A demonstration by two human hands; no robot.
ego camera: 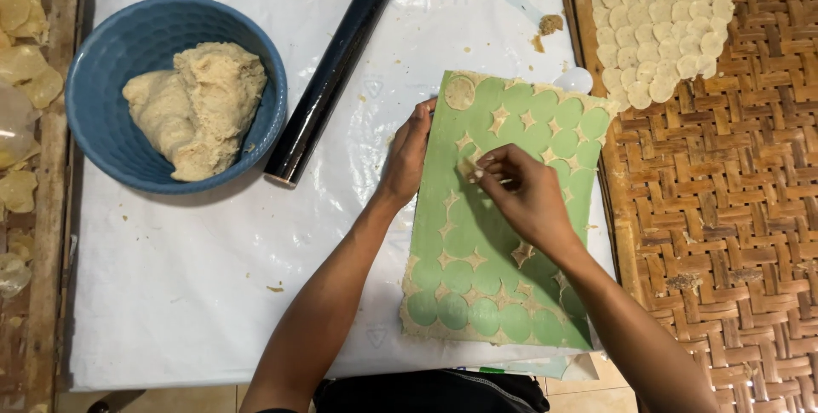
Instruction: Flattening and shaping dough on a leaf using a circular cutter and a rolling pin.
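Note:
A green mat [477,277] lies on the white sheet, covered by thin dough scraps left between several round cut-out holes. One dough disc [460,92] still sits at the mat's top left corner. My left hand [407,157] presses flat on the mat's left edge. My right hand [520,196] is over the mat's upper middle, its fingertips pinched on a thin strip of dough scrap [474,167].
A blue bowl [102,63] with a lump of dough [198,106] stands at the left. A black rolling pin [331,76] lies beside it. Several round dough discs [660,25] lie in rows on the woven bamboo tray [724,208] at the right.

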